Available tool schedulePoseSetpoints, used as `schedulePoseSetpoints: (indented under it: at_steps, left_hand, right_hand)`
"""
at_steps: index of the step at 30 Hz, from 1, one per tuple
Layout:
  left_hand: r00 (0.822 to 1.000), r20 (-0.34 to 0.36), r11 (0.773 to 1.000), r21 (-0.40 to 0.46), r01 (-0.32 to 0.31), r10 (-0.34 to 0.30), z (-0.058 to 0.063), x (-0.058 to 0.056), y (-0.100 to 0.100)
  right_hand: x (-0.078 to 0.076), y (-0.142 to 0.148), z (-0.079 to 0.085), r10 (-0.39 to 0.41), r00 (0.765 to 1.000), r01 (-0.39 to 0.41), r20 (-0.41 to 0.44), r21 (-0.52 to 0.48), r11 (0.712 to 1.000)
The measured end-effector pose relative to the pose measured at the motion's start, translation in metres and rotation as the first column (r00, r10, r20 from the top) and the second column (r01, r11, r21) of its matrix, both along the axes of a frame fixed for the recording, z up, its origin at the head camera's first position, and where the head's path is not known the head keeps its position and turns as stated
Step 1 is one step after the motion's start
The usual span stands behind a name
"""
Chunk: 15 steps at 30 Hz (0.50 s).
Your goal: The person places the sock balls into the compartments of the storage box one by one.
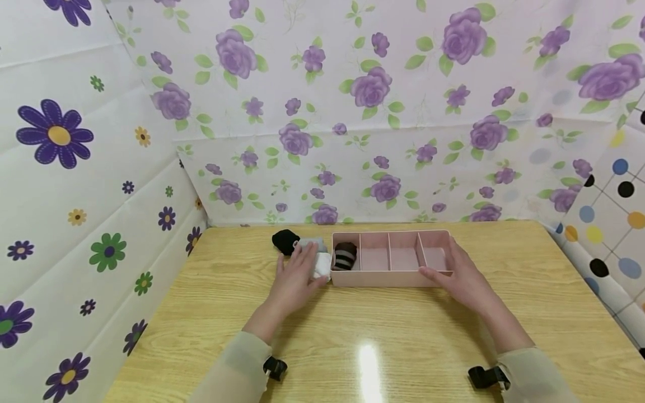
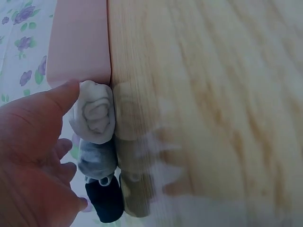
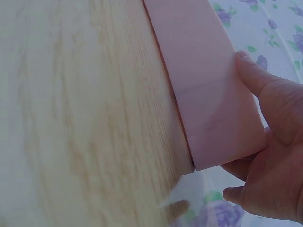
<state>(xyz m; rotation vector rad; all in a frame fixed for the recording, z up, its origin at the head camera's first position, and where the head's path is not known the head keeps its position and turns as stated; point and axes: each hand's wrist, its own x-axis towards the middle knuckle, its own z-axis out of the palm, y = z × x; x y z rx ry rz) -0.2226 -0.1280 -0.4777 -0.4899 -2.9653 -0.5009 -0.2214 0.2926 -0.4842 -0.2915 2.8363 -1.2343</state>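
Pale sleeves (image 1: 234,364) lead to the left hand (image 1: 293,284), fingers apart, its thumb beside a white roll (image 2: 96,113) that looks soft, light and best squeezed round its middle, and the right hand (image 1: 464,278), fingers clamped on one end of the stiff-looking pink box (image 1: 378,279).

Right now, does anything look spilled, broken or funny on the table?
Nothing stands out. The pink box stands upright and looks whole, and the white roll, gray roll and black roll sit together beside it.
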Motion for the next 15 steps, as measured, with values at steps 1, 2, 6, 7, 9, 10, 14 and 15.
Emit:
schedulePoseSetpoints:
  at_steps: [1, 2, 6, 7, 9, 10, 14, 15]
  left_hand:
    - [1.000, 0.003, 1.000, -0.003, 0.005, -0.005, -0.0007, -0.0001, 0.0001]
    - [1.000, 0.005, 1.000, -0.007, 0.009, -0.009, -0.0015, -0.0005, 0.0003]
    - [1.000, 0.009, 0.999, -0.023, 0.022, -0.022, -0.0026, -0.0011, 0.0011]
    - [1.000, 0.008, 0.999, -0.020, 0.026, -0.026, -0.0027, -0.0010, 0.0013]
    - [0.999, 0.006, 0.999, -0.021, 0.033, -0.033, -0.0020, -0.0007, 0.0018]
    - [0.999, 0.004, 0.999, -0.019, 0.035, -0.035, -0.0017, -0.0005, 0.0021]
    - [0.999, -0.012, 0.999, -0.032, 0.041, -0.041, -0.0022, -0.0008, 0.0024]
    - [0.999, -0.017, 0.999, -0.037, 0.041, -0.041, -0.0024, -0.0011, 0.0024]
  right_hand:
    - [0.0000, 0.0001, 0.0000, -0.001, 1.000, 0.001, 0.001, 0.001, 1.000]
    - [0.0001, 0.0001, 0.0000, -0.003, 1.000, 0.003, 0.003, 0.004, 1.000]
    - [0.0002, 0.0001, 0.0003, -0.010, 1.000, 0.010, 0.010, 0.015, 1.000]
    - [0.0002, 0.0000, 0.0005, -0.012, 1.000, 0.012, 0.012, 0.017, 1.000]
    - [0.0003, -0.0006, 0.0011, -0.015, 1.000, 0.015, 0.014, 0.019, 1.000]
    - [0.0002, -0.0008, 0.0014, -0.016, 1.000, 0.016, 0.015, 0.018, 1.000]
    - [0.0000, -0.0015, 0.0020, -0.017, 1.000, 0.017, 0.014, 0.017, 1.000]
    - [0.0000, -0.0016, 0.0022, -0.017, 1.000, 0.017, 0.014, 0.016, 1.000]
